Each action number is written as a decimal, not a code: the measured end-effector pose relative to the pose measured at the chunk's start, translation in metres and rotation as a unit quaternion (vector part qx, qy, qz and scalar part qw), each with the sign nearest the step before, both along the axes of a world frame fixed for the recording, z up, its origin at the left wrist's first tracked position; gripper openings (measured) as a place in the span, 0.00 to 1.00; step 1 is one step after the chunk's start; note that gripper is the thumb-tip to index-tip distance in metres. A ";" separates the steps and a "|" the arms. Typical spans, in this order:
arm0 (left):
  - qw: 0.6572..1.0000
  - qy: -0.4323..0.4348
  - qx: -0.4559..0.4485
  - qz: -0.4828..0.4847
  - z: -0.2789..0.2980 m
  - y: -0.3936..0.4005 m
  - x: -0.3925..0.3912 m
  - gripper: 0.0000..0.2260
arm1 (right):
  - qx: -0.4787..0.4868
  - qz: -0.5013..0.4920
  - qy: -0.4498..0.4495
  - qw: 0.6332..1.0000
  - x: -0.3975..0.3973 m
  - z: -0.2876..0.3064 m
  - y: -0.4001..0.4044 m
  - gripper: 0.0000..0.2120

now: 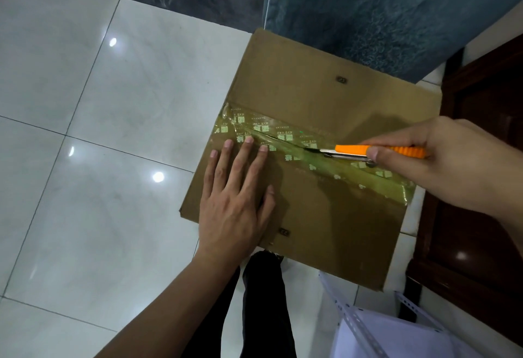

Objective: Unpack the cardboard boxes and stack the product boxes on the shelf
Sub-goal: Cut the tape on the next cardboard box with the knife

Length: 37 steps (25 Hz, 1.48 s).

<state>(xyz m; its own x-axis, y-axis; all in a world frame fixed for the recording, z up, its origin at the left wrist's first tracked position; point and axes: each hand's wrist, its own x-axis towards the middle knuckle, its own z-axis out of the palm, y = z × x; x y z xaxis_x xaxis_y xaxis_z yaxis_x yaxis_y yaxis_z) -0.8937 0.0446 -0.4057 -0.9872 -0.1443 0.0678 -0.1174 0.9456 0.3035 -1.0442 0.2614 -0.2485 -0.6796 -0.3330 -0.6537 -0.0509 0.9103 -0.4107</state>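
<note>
My left hand (237,187) pressed flat on cardboard box (325,97); right hand (441,159) gripped orange cutter (379,151), blade tip at taped seam (283,142). Open floor (85,131) left; box's right edge near dark wood.

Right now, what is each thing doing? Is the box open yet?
Cardboard box: still closed, flaps flat, lying on the floor.
Tape: wrinkled along the seam, blade at its middle.
Utility knife: blade out, tip on the tape.
Left hand: flat on the box, fingers straight, pressing down.
Right hand: holds the knife.
Shelf: white metal, only a corner shows.
</note>
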 end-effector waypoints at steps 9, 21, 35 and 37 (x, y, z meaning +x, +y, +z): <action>1.000 0.001 -0.005 -0.004 0.003 0.002 0.000 0.25 | 0.005 -0.029 -0.009 1.000 0.006 0.000 0.042 0.17; 0.999 0.009 0.023 -0.034 0.017 0.052 -0.016 0.23 | 0.008 -0.081 -0.018 0.996 0.015 0.005 0.093 0.09; 0.988 0.004 0.019 -0.151 0.000 0.119 -0.010 0.23 | -0.032 -0.098 -0.002 0.995 0.018 -0.009 0.153 0.11; 0.989 0.005 0.019 -0.147 0.000 0.118 -0.010 0.23 | -0.027 -0.116 -0.014 0.993 0.020 -0.006 0.162 0.12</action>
<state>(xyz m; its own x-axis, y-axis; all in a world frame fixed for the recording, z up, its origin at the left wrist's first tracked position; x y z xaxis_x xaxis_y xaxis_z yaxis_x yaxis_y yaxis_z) -0.9040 0.1626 -0.4054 -0.9862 0.1462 0.0775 0.1640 0.9264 0.3391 -1.0240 0.4239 -0.2548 -0.7241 -0.2045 -0.6587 0.1698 0.8728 -0.4576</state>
